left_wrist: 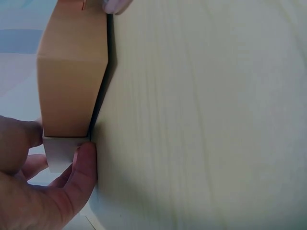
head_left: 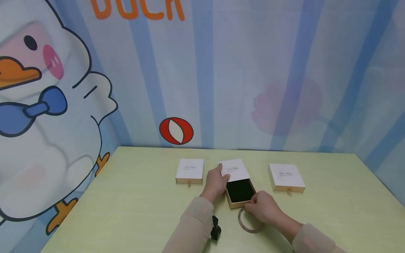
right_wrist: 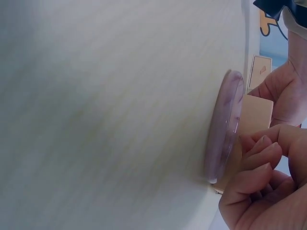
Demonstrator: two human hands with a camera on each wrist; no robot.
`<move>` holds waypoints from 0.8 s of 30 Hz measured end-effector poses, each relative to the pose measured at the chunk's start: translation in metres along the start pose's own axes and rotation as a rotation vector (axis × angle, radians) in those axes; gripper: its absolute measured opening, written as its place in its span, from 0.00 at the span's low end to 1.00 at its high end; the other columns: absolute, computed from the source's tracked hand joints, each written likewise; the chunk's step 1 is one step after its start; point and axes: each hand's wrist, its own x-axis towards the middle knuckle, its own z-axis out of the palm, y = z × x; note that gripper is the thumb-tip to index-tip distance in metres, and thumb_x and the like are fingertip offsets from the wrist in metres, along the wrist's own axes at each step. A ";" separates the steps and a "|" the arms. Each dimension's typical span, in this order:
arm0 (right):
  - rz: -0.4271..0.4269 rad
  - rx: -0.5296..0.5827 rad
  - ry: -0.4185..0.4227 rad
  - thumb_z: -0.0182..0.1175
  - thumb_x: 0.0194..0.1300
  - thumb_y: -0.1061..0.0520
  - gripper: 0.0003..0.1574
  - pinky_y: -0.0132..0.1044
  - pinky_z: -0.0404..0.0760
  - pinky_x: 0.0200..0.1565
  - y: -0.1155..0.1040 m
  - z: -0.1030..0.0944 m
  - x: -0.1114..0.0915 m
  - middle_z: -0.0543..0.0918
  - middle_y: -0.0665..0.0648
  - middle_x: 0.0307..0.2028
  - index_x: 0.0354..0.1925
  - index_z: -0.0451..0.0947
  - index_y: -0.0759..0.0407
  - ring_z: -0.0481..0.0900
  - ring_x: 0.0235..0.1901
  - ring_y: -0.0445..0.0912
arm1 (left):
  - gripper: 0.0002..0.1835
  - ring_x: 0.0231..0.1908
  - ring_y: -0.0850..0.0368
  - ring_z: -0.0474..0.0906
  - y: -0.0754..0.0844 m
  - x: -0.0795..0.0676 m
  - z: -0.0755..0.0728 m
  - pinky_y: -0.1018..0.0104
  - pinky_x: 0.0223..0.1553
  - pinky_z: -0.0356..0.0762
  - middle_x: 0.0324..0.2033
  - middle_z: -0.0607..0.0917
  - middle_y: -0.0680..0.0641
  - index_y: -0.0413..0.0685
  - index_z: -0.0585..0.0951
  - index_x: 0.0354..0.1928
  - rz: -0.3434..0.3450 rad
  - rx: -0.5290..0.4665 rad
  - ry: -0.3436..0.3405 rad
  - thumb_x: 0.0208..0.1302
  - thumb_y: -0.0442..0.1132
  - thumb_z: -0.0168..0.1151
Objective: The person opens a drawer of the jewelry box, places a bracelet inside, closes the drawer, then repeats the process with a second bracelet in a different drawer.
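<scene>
In the middle of the table, my left hand grips the white sleeve of a small jewellery box by its sides, as the left wrist view also shows. The box's tan drawer is slid out towards me, showing a black lining. At the drawer's front right corner, my right hand has curled fingers pinching its front edge; the exact spot of the pinch is hidden. A pale mauve bangle lies on the table right in front of the drawer, just below my right fingers.
One closed white box sits to the left and another closed white box to the right. A black device is on my left wrist. Behind the pale table hangs a striped cartoon backdrop.
</scene>
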 end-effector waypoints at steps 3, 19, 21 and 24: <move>0.013 0.003 -0.006 0.62 0.55 0.61 0.22 0.28 0.62 0.18 0.001 0.000 0.001 0.66 0.48 0.10 0.09 0.67 0.56 0.66 0.15 0.40 | 0.29 0.66 0.42 0.62 -0.001 0.000 0.000 0.53 0.66 0.62 0.65 0.68 0.37 0.36 0.63 0.68 -0.002 -0.001 -0.003 0.68 0.39 0.55; 0.017 -0.016 -0.023 0.64 0.56 0.59 0.20 0.28 0.64 0.18 0.000 -0.004 -0.002 0.70 0.49 0.12 0.11 0.72 0.59 0.68 0.16 0.40 | 0.29 0.67 0.43 0.61 -0.001 0.001 -0.001 0.53 0.67 0.61 0.66 0.67 0.38 0.38 0.62 0.69 -0.022 -0.006 -0.014 0.68 0.40 0.54; 0.024 -0.021 -0.023 0.64 0.56 0.59 0.20 0.28 0.64 0.18 0.000 -0.005 -0.003 0.70 0.49 0.12 0.11 0.72 0.59 0.68 0.16 0.40 | 0.30 0.67 0.43 0.61 -0.001 0.000 -0.001 0.53 0.67 0.60 0.67 0.67 0.38 0.38 0.61 0.69 -0.025 -0.014 -0.020 0.69 0.40 0.54; 0.028 -0.021 -0.021 0.65 0.56 0.58 0.20 0.28 0.64 0.18 0.000 -0.005 -0.003 0.70 0.49 0.12 0.12 0.73 0.60 0.68 0.16 0.40 | 0.29 0.67 0.43 0.61 -0.001 0.000 0.000 0.53 0.67 0.61 0.66 0.67 0.38 0.38 0.62 0.69 -0.018 -0.014 -0.016 0.69 0.39 0.54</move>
